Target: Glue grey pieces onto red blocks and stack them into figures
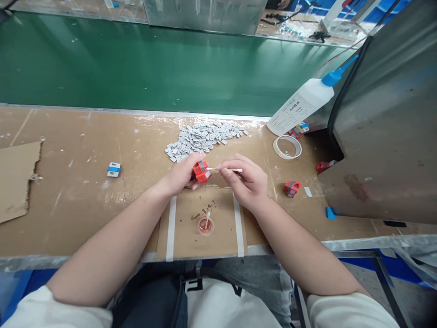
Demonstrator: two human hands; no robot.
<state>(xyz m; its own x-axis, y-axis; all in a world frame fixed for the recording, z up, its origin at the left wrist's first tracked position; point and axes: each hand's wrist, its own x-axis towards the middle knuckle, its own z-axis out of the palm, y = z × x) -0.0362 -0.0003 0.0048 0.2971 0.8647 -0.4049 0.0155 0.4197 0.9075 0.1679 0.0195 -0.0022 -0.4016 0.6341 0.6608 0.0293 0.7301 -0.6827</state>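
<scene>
Just ahead of the person's chest, near the middle of the bench (78, 205), the left hand (184, 174) grips a red block (200, 172) with grey patches. Its fingers cover part of the block, so I cannot tell the block's long axis; the exposed part faces about three o'clock. The right hand (247, 181) pinches a cotton swab (237, 170) between thumb and fingers. The swab's long axis runs from nine to three o'clock, its nine-o'clock tip against or right beside the block.

From the held block, a small clear cup (205, 232) with reddish liquid sits at six o'clock, a second swab (208, 217) leaning in it, upper end towards half past twelve. At twelve o'clock spreads a pile of grey pieces (203, 139); at nine, well apart, lies a blue-and-white block (114, 169); just past three, another red block (292, 188). A white bottle (300, 105) tilts, its blue nozzle pointing between one and two o'clock.
</scene>
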